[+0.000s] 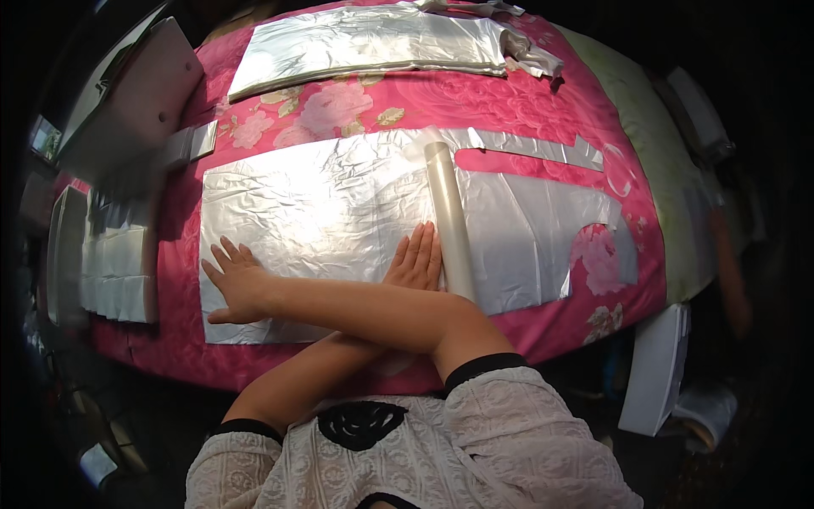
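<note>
A silvery plastic bag (288, 212) lies flat and slightly wrinkled, its cut-out handle end spread to the right. Across it, roughly front to back, rests a pale, film-like roll or tube (449, 216). My forearms cross, the right over the left. My right hand (236, 282) lies palm down on the bag's left part, fingers spread and thumb toward me. My left hand (415, 259) is flat on the bag, fingers stretched out and close together, right up against the left side of the roll. Neither hand grips anything.
Pink flowered cloth (339, 110) covers the work surface. A stack of silvery bags (365, 42) lies at the far side. White boxes (140, 106) and packed bundles (119, 254) stand at the left. A white box (657, 369) stands past the right front edge, below green cloth (623, 102).
</note>
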`<state>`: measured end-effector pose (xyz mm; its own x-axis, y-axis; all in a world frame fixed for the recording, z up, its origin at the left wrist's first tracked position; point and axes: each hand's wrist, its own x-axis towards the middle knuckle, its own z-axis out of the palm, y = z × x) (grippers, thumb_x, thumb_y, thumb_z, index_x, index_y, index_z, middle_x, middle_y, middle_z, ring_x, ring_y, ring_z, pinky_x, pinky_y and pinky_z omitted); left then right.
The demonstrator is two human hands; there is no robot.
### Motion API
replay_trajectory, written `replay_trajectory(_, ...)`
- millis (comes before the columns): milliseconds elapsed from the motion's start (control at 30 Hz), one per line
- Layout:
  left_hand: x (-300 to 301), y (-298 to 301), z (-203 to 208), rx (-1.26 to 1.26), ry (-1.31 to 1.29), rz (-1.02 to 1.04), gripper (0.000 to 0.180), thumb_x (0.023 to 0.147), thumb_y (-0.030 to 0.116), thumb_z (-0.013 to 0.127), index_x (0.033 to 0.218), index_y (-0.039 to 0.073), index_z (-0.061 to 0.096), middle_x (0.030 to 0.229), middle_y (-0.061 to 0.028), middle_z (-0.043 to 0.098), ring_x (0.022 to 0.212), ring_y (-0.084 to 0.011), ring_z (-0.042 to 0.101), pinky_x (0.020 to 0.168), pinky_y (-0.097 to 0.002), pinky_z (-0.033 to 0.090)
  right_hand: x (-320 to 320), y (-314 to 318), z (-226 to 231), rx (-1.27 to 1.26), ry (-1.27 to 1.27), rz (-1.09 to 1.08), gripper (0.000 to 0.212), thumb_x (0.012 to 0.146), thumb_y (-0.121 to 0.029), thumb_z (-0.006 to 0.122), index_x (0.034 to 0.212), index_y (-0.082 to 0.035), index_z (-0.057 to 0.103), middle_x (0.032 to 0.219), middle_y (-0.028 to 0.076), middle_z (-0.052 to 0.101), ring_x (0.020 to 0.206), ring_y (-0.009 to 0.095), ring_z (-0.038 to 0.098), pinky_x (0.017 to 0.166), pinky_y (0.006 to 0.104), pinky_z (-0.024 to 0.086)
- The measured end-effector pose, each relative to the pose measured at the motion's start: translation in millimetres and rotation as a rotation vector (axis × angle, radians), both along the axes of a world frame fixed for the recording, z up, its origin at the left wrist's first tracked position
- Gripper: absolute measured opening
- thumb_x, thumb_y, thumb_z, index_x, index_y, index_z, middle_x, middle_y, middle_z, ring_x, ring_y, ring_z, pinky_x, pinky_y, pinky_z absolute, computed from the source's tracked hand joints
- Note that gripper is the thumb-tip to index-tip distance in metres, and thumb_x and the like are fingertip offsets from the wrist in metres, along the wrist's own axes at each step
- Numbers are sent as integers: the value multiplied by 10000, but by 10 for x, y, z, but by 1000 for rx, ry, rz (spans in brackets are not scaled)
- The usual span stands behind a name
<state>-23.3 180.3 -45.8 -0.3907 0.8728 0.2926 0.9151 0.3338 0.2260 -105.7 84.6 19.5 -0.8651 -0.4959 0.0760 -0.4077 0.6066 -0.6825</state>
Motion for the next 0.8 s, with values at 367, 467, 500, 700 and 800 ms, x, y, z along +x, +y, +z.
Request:
replay_trajectory(367, 42, -47, 194, -179, -74, 7, 998, 763, 585, 464, 1337, -187, 198, 1436, -349, 142, 1388, -414, 68, 1134, -464, 66, 1460, 2455, 234, 77, 367, -338, 503, 794, -254, 650, 1218, -13, 527, 1296, 150, 497, 1231, 342, 439, 1023, 422, 361)
replay_trajectory(467, 0, -90, 218, -42, -202, -21, 1002, 737, 589, 430, 1347, -175, 212, 1438, -336, 162, 1386, -410, 82, 1135, -459, 43, 1852, 2667, 124, 218, 298, -314, 543, 822, -317, 610, 1267, -29, 495, 1342, 159, 453, 1238, 351, 431, 1024, 419, 354)
replay_trajectory(500, -20, -123, 241, -86, -227, -22, 1028, 720, 586, 484, 1353, -173, 198, 1454, -330, 114, 1392, -403, 60, 1133, -465, 47, 1903, 2657, 108, 242, 272, -281, 554, 832, -339, 594, 1282, -35, 485, 1357, 162, 439, 1243, 353, 425, 1027, 418, 349)
replay_trajectory(700, -146, -622, 688, -141, -206, 14, 975, 710, 430, 646, 1385, -107, 191, 1482, -287, 50, 1398, -390, 39, 1121, -480, 105, 1762, 2310, 43, 335, 280, -225, 595, 870, -460, 478, 1317, -68, 463, 1407, 136, 394, 1342, 327, 291, 1090, 456, 225)
replay_trajectory(800, -315, -1215, 781, 96, -225, 98, 779, 772, 266, 628, 1404, -7, 262, 1496, -217, 138, 1391, -370, 122, 1110, -457, 182, 1498, 1633, 81, 213, 205, 41, 523, 911, -460, 424, 1199, -45, 560, 1269, 134, 529, 1290, 290, 383, 1103, 474, 196)
